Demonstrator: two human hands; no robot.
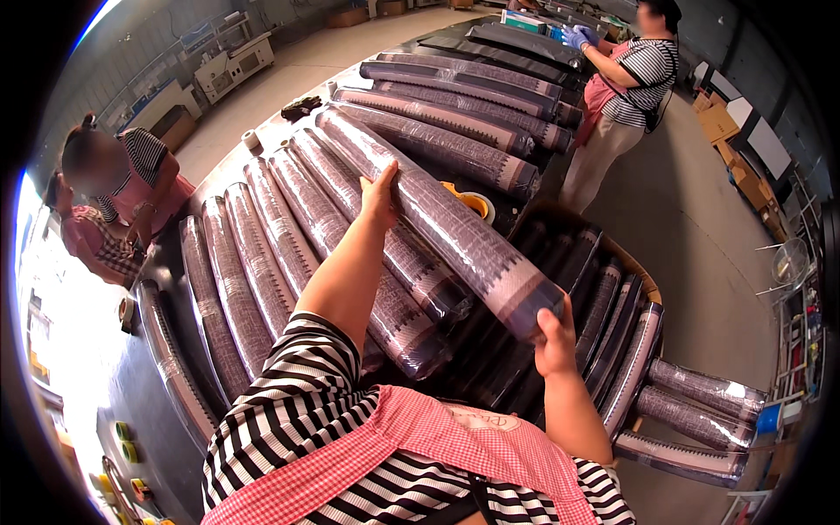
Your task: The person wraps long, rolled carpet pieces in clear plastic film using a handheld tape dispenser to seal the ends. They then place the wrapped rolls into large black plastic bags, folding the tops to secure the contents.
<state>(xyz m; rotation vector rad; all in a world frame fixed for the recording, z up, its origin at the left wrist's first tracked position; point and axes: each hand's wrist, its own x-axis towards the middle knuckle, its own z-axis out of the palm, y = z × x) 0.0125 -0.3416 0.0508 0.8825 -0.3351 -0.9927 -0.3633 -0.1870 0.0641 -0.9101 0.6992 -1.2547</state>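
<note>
A: So how far along are we?

B: Partway, we'd guess. Our right hand (556, 341) is clamped around the near end of a wrapped roll (437, 214), thumb on top. Our left hand (379, 197) is well apart from it, fingers against the roll's side about midway. We can't tell if that one's really gripping.

A: And where's the roll exactly?

B: Held slantwise above its neighbours, near end by the box (646, 278), far end over the table (144, 429). So that one isn't in the box yet.

A: Anything in there already?

B: Yep, a good bunch of boxed rolls (604, 319), packed side by side. Too dark at the back for us to count them.

A: What's left, then?

B: Plenty outside the box: a row of table rolls (249, 276) to our left, plus more far rolls (437, 122) past the tape (473, 206). A few side rolls (704, 392) lie right of the box, but we can't tell what they rest on.
</note>
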